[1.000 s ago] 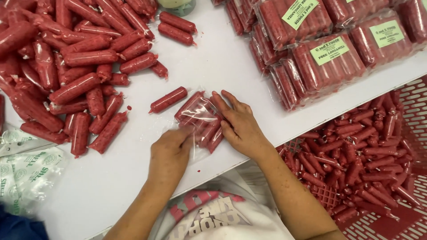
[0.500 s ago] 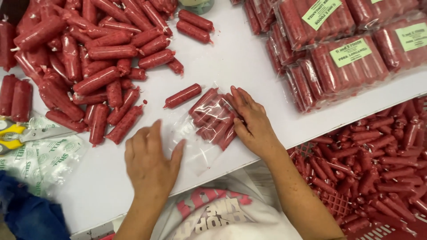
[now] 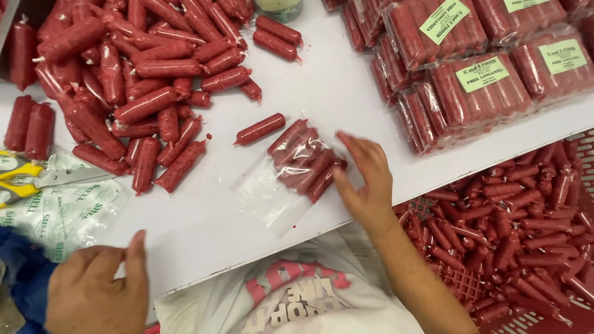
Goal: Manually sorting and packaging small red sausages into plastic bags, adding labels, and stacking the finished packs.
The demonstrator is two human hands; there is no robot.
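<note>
Currently the bag (image 3: 291, 173), a clear plastic pouch part-filled with red sausages, lies flat on the white table (image 3: 346, 99), near its front edge. Sausages sit packed side by side in the far end; the near end, the mouth, is empty and rumpled.

Right hand (image 3: 365, 182): open, fingers spread, fingertips at the bag's right edge by the packed sausages. It grips nothing; whether it touches the film or sits just beside it, I cannot tell.

Left hand (image 3: 99, 287): open, palm down, low at the table's near edge, well apart from the bag. It holds nothing. Nearest things: printed plastic wrappers (image 3: 62, 207) and yellow-handled scissors (image 3: 28, 179).

One loose sausage (image 3: 260, 128) lies just beyond the bag, apart from it. A big pile (image 3: 124, 86) of loose sausages sits to the far left; sealed, labelled packs (image 3: 476, 86) are stacked at far right; a red crate (image 3: 513, 241) of more sausages stands below the table edge on the right.

My judgement on doing this step well: square the row with flat fingers, pressing from the side, not from above, so the casings do not split. Keep the mouth film smooth and free of smears. The bag lies near the edge, so any push should go away from it. Two hands would steady it better than one.
</note>
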